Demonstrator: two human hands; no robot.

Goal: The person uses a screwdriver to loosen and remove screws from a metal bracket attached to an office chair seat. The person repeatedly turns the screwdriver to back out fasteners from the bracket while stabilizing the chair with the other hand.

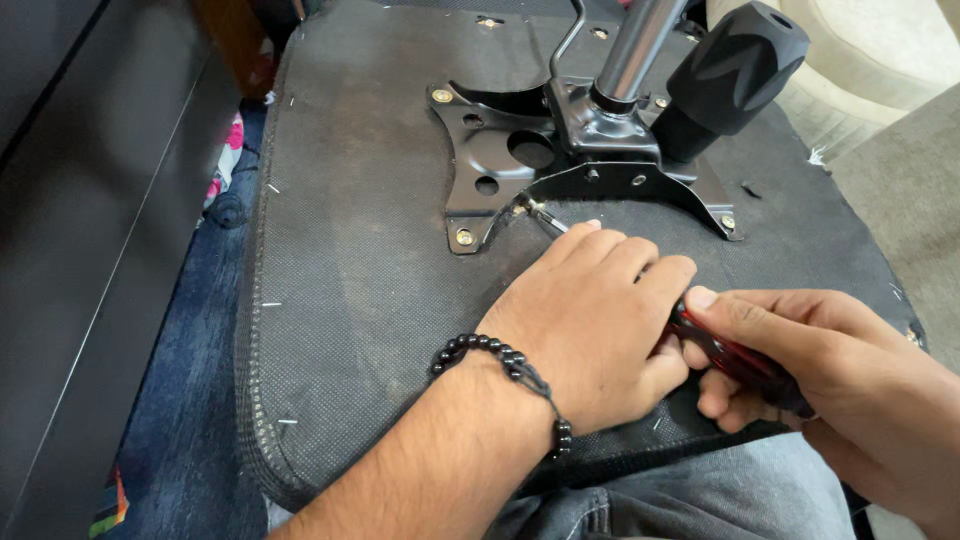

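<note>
While both hands point(680, 340) grip screwdriver point(735, 358), tip at bracket edge point(520, 208), open seat underside point(350, 300) left

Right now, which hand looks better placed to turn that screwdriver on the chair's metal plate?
Probably the right hand: it grips the screwdriver's red handle. The left hand only steadies the shaft near the tip.

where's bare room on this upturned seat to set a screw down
Bare fabric lies left of the metal bracket, out to the seat bottom edge, and between bracket and beaded wrist. Crowded: left hand, right hand, screwdriver and knob fill the right side.
</note>
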